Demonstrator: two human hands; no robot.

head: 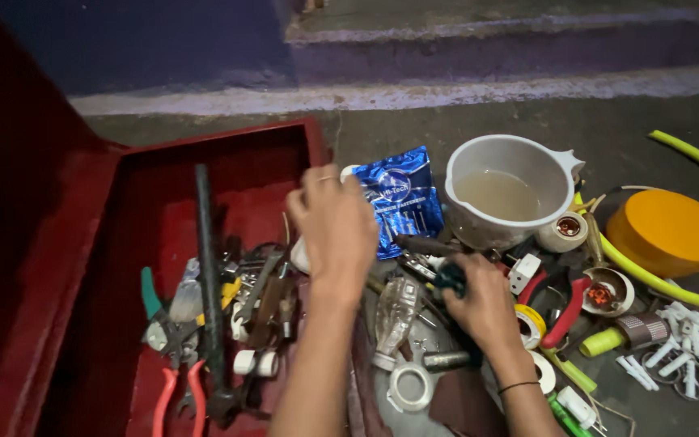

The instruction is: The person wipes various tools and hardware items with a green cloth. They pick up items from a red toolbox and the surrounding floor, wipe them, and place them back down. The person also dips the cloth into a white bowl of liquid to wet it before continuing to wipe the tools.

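Observation:
My left hand (335,231) hovers over the right edge of a red metal toolbox (123,267), fingers curled toward a small white object by a blue foil packet (402,198); whether it grips it is hidden. My right hand (483,303) is closed on a small dark blue-black object (450,279) amid loose hardware on the floor. A clear plastic bulb holder (396,316) and a white tape roll (410,387) lie between my forearms.
In the toolbox lie a long black bar (206,267), pliers with red handles (175,396), green-handled pliers and spanners. On the right are a grey plastic pot of murky liquid (505,198), an orange round lid (669,231), yellow-green hose (693,158), white wall plugs (689,344) and tape rolls. Concrete steps rise behind.

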